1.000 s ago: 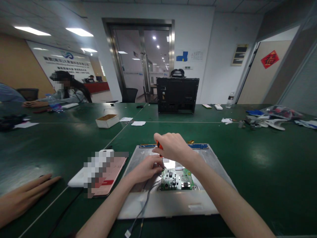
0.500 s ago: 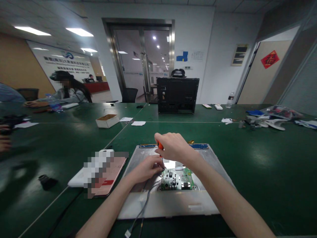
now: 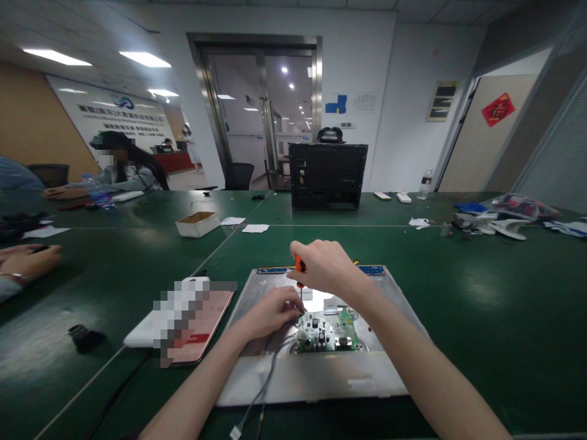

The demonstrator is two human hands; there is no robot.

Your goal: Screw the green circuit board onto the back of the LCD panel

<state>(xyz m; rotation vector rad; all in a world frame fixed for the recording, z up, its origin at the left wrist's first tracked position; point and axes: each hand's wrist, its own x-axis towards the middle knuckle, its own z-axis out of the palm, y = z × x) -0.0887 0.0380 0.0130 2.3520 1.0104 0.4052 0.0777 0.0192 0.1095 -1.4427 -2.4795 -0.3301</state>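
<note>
Grey cables [image 3: 271, 370] ran over the near edge of a metal panel [image 3: 316, 380], one ending in a white plug [image 3: 235, 432]. Farther in sat a green board [image 3: 316, 335]. At its far left corner the left hand [image 3: 276, 310] had its fingers bent and nearly together, right beside the tip of a screwdriver [image 3: 299, 264]; whether they pinched the shaft or something small, I could not tell. Above, the right hand [image 3: 328, 269] was curled closed around the orange handle, which showed between thumb and fingers, the shaft pointing down to that corner. Beyond the hands, a blue strip [image 3: 373, 270] lined the panel's far edge. Past it on the green table [image 3: 389, 247] stood an open box [image 3: 202, 229] and, farther back, a black casing [image 3: 328, 171].
</note>
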